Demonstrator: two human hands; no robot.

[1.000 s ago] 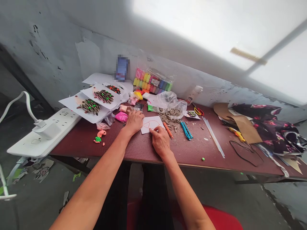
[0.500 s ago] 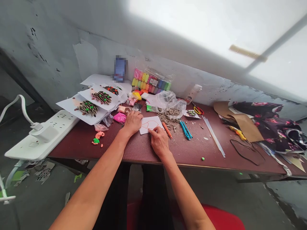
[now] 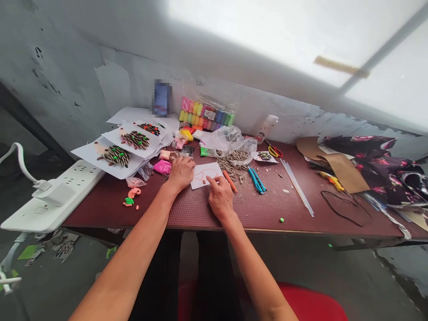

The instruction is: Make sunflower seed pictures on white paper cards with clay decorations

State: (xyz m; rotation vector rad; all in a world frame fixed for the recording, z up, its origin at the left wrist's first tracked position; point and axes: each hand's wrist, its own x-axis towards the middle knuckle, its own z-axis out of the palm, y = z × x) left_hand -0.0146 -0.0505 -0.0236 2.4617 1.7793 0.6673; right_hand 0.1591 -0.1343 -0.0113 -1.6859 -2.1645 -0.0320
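Note:
A small white card (image 3: 214, 170) lies on the table with an orange outline drawn on it. My left hand (image 3: 181, 174) rests palm down at its left edge, fingers bent forward over the table and seemingly holding nothing. On the card's lower part sits a small flattened brown dot (image 3: 203, 181), like clay. My right hand (image 3: 221, 195) is at the lower right corner, index finger stretched toward the dot and the other fingers curled under. An orange pen (image 3: 230, 182) lies right of the card. Behind my left hand are packets of brown (image 3: 174, 155) and pink clay (image 3: 162, 166).
Sunflower seeds (image 3: 234, 159) spill from a clear bag (image 3: 230, 139). Right of them lie blue cutters (image 3: 257, 180), scissors (image 3: 274, 150), glue sticks (image 3: 297, 187) and a glue gun (image 3: 330, 180). Papers with seed-covered hedgehogs (image 3: 115, 155) stack at left beside a power strip (image 3: 50, 200).
My right index finger has lifted and straightened, and a brown dot now shows on the card. My left hand stays at the card's edge. The view has shifted slightly.

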